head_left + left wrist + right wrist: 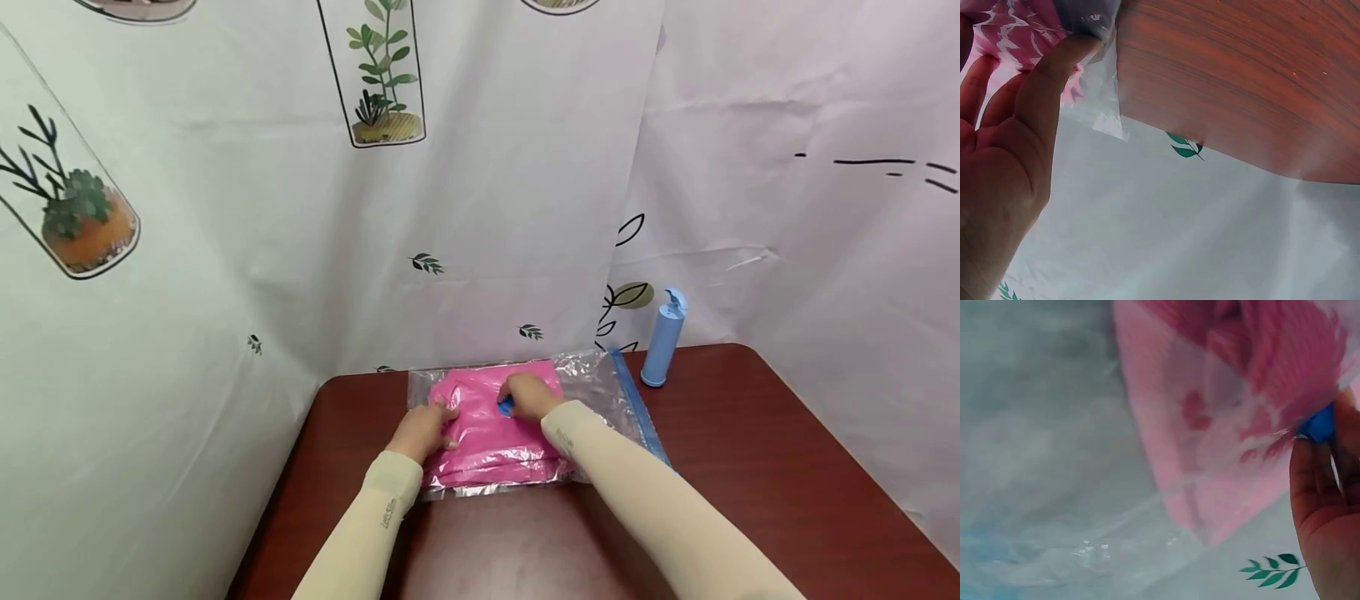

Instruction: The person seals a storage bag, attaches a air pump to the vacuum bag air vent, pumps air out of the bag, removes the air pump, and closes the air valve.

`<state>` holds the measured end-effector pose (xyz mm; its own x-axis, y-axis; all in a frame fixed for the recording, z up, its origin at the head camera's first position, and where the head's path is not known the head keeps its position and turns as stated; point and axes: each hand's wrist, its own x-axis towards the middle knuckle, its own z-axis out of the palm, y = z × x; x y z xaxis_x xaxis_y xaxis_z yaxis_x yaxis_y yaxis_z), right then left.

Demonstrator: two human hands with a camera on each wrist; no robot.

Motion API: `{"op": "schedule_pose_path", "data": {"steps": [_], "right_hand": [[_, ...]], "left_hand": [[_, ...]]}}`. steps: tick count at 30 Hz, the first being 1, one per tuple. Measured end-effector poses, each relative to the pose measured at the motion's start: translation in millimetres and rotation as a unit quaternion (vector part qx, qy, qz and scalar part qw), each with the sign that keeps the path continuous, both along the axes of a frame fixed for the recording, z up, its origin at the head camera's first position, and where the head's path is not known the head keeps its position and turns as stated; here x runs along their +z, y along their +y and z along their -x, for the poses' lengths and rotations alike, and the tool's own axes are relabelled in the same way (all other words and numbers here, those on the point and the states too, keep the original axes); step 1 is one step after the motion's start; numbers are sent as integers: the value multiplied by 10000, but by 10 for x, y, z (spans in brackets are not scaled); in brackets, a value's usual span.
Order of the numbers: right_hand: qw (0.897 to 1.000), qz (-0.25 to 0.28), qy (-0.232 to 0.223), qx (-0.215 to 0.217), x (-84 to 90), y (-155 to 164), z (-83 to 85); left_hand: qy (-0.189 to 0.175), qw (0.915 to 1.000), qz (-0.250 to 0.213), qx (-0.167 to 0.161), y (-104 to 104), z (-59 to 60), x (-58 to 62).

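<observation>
A clear plastic storage bag (600,383) lies flat on the red-brown table (750,467), with a folded pink cloth (487,442) inside it. My left hand (426,427) rests flat on the bag's left part. In the left wrist view the thumb of that hand (1004,156) presses the bag's edge (1094,100). My right hand (528,396) is curled over a small blue valve cap (506,407) on top of the bag. In the right wrist view the fingertips of that hand (1325,506) pinch the cap (1320,425) over the pink cloth (1222,425).
A light blue hand pump (663,337) stands upright at the back of the table, right of the bag. A blue zip strip (637,404) runs along the bag's right edge. White printed curtains (480,208) hang close behind and to the left.
</observation>
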<state>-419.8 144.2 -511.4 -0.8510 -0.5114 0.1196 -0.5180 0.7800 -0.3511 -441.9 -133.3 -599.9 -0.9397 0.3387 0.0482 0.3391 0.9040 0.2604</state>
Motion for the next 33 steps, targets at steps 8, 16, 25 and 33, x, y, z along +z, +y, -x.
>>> {"op": "schedule_pose_path", "data": {"steps": [8, 16, 25, 33], "right_hand": [[9946, -56, -317, -986, 51, 14, 22], [9885, -678, -48, -1347, -74, -98, 48], [9964, -383, -637, -406, 46, -155, 1], [9921, -269, -507, -1116, -559, 2, 538]], "left_hand": [[-156, 9995, -217, 158, 33, -34, 39], [-177, 9989, -404, 185, 62, -44, 72], [-118, 9993, -213, 272, -66, -79, 9], [-202, 9993, -227, 219, 50, -12, 18]]}}
